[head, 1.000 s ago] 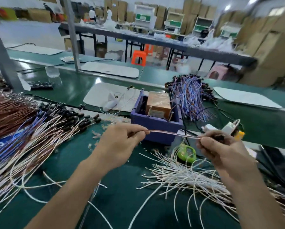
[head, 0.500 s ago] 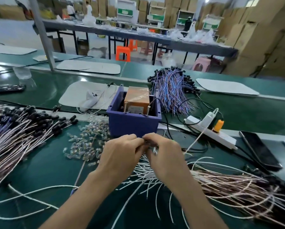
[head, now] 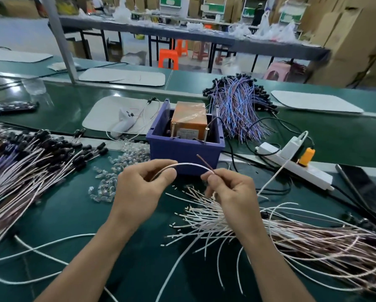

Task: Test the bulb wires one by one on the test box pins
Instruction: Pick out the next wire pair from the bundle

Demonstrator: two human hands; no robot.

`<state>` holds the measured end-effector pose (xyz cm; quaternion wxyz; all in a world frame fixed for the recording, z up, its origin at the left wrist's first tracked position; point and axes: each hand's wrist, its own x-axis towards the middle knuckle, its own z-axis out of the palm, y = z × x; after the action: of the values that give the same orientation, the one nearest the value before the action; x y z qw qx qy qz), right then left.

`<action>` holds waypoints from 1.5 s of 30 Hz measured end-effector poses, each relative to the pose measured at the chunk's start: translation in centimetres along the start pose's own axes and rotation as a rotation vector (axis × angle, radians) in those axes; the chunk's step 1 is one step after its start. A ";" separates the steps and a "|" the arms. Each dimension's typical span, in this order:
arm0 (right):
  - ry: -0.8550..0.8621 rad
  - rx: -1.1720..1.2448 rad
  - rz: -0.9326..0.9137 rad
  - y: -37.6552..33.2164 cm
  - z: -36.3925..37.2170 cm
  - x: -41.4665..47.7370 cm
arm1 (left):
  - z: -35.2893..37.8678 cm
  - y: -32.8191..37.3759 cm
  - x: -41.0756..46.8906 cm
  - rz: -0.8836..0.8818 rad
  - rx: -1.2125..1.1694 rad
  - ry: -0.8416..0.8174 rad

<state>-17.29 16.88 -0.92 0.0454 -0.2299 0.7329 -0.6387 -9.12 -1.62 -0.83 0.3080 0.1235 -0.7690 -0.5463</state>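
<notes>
Wire (head: 189,163) between left hand (head: 139,190), right hand (head: 232,192)

A white power strip (head: 317,176) lies near a black phone (head: 365,188).

Green bench (head: 73,214): wire bundles (head: 302,238), purple box (head: 182,150).

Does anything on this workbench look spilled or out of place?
Yes: small clear glass bulbs lie scattered loose on the green table surface, left of the purple plastic test box, in no container.
</notes>
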 end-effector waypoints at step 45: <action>-0.025 0.046 0.052 0.4 1.4 0.0 | -0.6 -0.6 0.4 -0.018 -0.030 0.148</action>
<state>-16.86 15.62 -1.59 0.0763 -0.2175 0.7230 -0.6513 -9.19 -2.48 -1.12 0.3612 0.1658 -0.7347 -0.5498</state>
